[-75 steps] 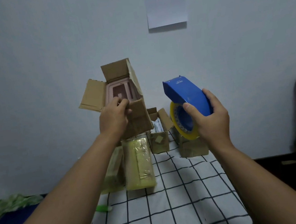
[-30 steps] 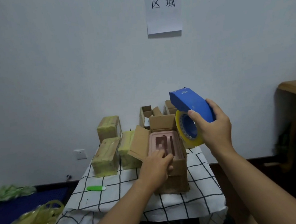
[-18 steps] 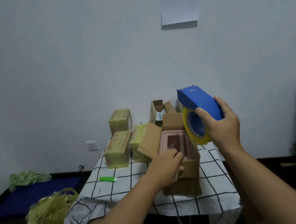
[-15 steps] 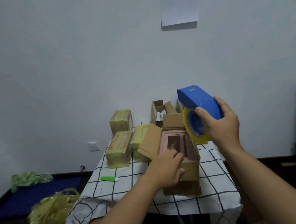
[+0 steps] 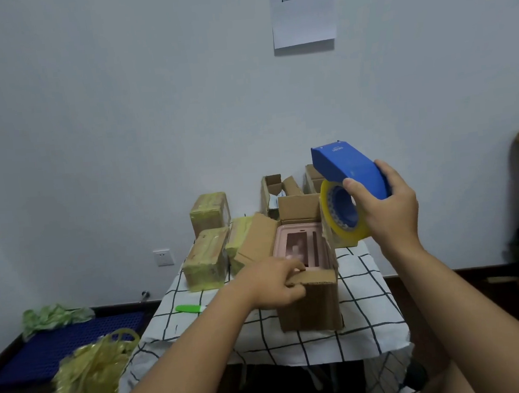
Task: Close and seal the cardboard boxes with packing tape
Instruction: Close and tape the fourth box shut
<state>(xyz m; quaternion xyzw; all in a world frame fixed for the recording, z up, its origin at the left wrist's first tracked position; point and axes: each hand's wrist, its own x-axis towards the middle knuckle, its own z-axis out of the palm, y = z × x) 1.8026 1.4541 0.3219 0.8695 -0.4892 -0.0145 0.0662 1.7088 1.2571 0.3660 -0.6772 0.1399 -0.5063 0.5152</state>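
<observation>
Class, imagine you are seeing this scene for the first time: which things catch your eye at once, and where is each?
The blue tape dispenser with its yellow roll stands out, held up at the right by the right hand. Below it, on the checked tablecloth, an open cardboard box shows a pink insert, with the left hand gripping its near flap. Left of it sit three tape-wrapped boxes.

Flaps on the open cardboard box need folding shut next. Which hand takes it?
Left. The left hand already grips the near flap of the open brown cardboard box holding the pink tray. The right hand is occupied, holding the blue tape dispenser raised above the box.
</observation>
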